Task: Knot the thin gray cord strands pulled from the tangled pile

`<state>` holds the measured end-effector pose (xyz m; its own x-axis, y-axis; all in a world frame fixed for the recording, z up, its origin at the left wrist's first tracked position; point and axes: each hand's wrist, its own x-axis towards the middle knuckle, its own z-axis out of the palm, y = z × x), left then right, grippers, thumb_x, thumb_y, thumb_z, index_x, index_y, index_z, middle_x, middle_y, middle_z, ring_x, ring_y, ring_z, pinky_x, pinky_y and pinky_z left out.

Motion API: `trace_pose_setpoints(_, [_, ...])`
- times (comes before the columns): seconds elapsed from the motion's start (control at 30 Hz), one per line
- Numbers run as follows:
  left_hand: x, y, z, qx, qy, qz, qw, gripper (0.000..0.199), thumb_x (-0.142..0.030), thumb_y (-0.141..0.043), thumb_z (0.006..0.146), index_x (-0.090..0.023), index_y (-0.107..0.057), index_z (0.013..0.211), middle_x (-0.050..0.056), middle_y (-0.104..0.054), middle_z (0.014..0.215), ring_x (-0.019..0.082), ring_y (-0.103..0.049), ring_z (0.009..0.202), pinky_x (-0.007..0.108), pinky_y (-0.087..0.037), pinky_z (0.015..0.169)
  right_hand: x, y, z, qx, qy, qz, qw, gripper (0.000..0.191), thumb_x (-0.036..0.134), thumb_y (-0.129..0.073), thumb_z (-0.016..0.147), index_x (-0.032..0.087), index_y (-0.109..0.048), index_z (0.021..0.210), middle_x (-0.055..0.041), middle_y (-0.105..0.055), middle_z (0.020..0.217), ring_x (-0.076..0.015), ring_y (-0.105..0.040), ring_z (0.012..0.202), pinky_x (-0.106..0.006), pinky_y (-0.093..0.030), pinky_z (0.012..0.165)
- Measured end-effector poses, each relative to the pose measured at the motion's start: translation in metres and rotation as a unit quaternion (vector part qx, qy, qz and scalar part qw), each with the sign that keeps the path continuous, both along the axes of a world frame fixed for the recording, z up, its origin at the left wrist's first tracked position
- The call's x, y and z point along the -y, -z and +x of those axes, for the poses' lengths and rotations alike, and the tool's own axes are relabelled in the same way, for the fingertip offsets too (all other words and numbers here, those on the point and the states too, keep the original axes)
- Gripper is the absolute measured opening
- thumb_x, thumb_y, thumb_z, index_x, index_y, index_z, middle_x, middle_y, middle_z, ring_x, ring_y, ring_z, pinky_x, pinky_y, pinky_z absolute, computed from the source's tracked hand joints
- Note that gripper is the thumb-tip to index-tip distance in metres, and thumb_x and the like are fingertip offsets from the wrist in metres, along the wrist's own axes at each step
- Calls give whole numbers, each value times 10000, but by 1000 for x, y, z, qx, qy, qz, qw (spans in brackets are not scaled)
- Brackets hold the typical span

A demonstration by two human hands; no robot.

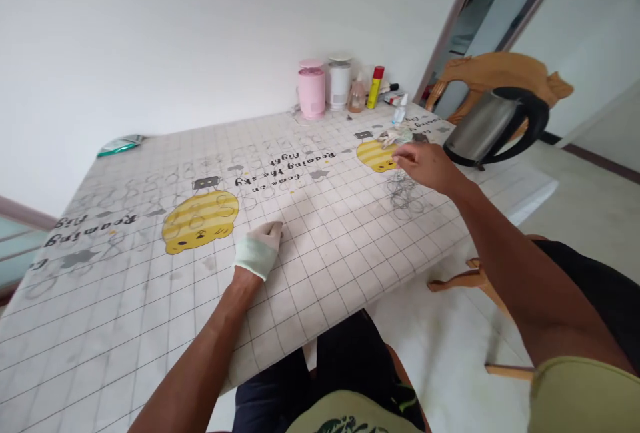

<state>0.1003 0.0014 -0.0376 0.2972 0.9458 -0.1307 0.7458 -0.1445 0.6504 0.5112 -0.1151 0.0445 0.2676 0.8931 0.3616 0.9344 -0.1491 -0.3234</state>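
Observation:
My left hand [261, 244], in a white glove with a pale green cuff, rests on the tablecloth with its fingers curled closed. Whatever it may hold is hidden. My bare right hand [423, 163] is closed in a pinch just above a tangled heap of thin grey loops [403, 194]; I cannot make out anything between the fingertips. Behind that hand lies a crumpled white glove [397, 134]. Rows of similar thin loops [173, 183] are spread over the cloth at the left and back.
A checked tablecloth [320, 253] covers the table. Along the wall stand a pink canister [311, 92], a white canister [340, 86], a pump bottle [357, 96] and a yellow spray can [375, 88]. A steel kettle [480, 128] occupies the right edge, near a wooden chair [515, 70]. A green-edged packet [121, 145] lies back left.

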Motion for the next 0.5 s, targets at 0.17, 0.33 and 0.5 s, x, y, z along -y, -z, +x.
trace_pose_setpoints(0.17, [-2,2,0,-10,8,-1,1000,385,-465,-498,993,-265,-823,1039,40,-845,1013,283,-752,1087,350,-532,966,55,36,48,96,65,-136,984,225,291,-573,973,191,-775,979,-125,-799,997,-286,-712,917,-353,-487,788])
trace_pose_setpoints(0.33, [-5,4,0,-6,6,-9,1000,371,-449,-509,991,-267,-831,1031,42,-845,986,280,-760,1071,346,-546,951,62,63,68,69,176,-181,965,255,269,-554,967,164,-787,966,-147,-805,1080,-302,-717,1018,-352,-495,840])
trace_pose_setpoints(0.5, [-8,6,-1,-15,13,-2,1000,382,-441,-519,993,-271,-838,1116,39,-850,1042,285,-748,1136,349,-532,1004,45,59,74,35,218,-175,960,234,238,-564,949,159,-784,963,-158,-803,1105,-308,-718,1057,-343,-502,835])
